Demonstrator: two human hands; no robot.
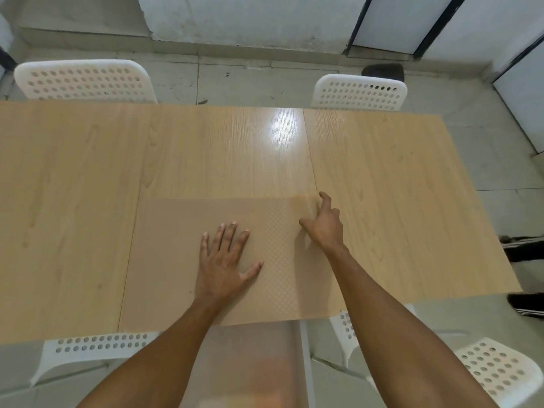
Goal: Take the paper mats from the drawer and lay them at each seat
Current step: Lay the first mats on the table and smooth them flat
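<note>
Light wood-grain table (382, 187) fills most of the view, made of panels with thin seams between them and a bright glare spot toward its far edge. Beyond it runs a grey tiled floor (250, 81) and a scuffed pale wall with dark-framed panels at the far right.

Flat on the near middle of the table lies a tan paper mat (176, 251), its near edge running along the table's near edge. Its right part shows a fine checked texture; its left part looks plain.

The left hand (225, 260) rests palm down on the middle of the mat, fingers straight and spread, thumb out to the right. The right hand (323, 222) is at the mat's far right corner, fingers loosely bent with the tips on the paper and the index finger reaching farthest. That corner is blurred and looks slightly lifted, so I cannot tell whether the fingers pinch it or only press on it.

Two white perforated chairs stand at the far side, one at the left (85, 81) and one toward the right (359, 92). Two more are at the near side, one under the table edge at the left (97, 346) and one at the near right (497, 372). Dark shoes (527, 304) with white stripes show at the right edge, on the floor.
</note>
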